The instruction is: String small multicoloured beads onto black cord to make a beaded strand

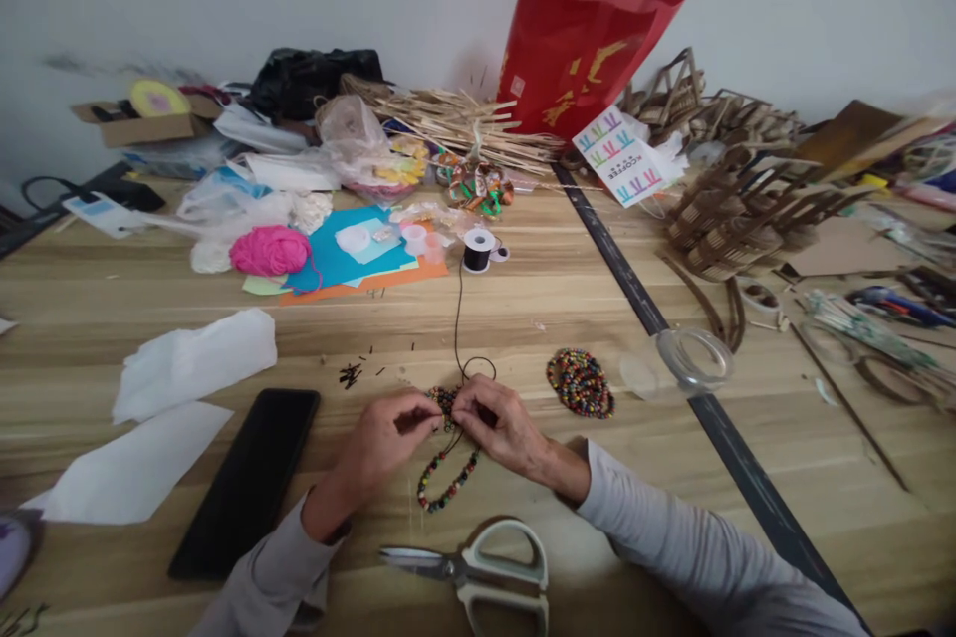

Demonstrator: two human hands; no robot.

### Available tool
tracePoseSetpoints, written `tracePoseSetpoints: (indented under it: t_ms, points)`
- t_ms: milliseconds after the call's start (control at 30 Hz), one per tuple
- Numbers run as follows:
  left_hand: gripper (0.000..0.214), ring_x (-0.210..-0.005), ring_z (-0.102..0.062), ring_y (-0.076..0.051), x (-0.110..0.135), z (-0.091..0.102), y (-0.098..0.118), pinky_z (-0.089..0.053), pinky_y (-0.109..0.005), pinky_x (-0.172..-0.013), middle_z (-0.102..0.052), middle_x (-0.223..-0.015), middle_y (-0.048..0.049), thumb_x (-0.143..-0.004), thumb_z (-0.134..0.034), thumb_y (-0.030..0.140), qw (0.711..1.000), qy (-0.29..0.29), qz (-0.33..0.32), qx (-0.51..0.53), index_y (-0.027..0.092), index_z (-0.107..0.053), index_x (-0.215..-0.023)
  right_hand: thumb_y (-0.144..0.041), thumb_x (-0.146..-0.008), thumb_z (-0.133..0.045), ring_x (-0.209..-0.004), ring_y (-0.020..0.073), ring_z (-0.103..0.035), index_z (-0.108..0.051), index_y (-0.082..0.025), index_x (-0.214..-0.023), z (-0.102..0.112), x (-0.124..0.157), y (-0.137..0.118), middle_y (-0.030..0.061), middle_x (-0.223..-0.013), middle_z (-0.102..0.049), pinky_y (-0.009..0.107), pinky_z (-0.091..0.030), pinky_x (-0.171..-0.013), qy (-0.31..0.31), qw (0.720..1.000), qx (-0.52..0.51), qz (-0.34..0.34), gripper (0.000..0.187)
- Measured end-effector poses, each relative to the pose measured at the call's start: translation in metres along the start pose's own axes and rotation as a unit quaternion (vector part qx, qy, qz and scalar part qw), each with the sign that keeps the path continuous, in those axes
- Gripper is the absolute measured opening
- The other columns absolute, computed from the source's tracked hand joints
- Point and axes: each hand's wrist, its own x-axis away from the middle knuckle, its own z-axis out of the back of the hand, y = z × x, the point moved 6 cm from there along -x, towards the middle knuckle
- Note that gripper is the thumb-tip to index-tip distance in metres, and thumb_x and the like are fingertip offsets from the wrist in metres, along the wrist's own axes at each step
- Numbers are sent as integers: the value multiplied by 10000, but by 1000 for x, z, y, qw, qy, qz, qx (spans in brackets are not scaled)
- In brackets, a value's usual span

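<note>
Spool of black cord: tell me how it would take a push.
The spool probably slides or tips rather than rolls, since it stands on its flat end. It may slacken or tug the black cord, which runs toward the right hand.

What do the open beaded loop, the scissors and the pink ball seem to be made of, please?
Beaded loop: rounded, slightly shiny beads, perhaps wood or plastic; too small to tell.
Scissors: grey blades, metal by their sheen; pale handles, probably plastic, given their moulded look.
Pink ball: matte yarn, judging by its wound strands; fibre unclear.
</note>
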Motion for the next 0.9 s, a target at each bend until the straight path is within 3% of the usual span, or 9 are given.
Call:
tracePoseSetpoints:
  t_ms: [133, 300, 900]
  points:
    - [115, -683, -673, -191, -2, 2, -11, -528, -260, -636, -745, -724, -55, -710, -671, 251, 989, 17, 92, 112, 147, -713, -735, -211, -892, -523, -653, 136, -497, -557, -168, -774, 3, -2, -6, 19, -703, -522, 236, -396, -594, 11, 1000, -4, 9, 130]
    - [123, -680, -677, -195, -3, 1, -15, -541, -265, -649, -759, -701, -44, -618, -737, 240, 975, 20, 136, 174, 156, -739, -708, -193, -878, -521, -624, 127, -478, -545, -166, -750, 5, -2, -11, 15, -692, -514, 230, -383, -570, 11, 1000, -8, 17, 133]
    - [114, -683, -674, -189, -4, -1, -14, -540, -260, -655, -760, -711, -42, -609, -739, 219, 977, 21, 129, 168, 165, -751, -708, -157, -834, -531, -590, 102, -474, -547, -163, -767, 7, -2, -18, 4, -690, -508, 202, -380, -530, 7, 999, -13, 29, 69]
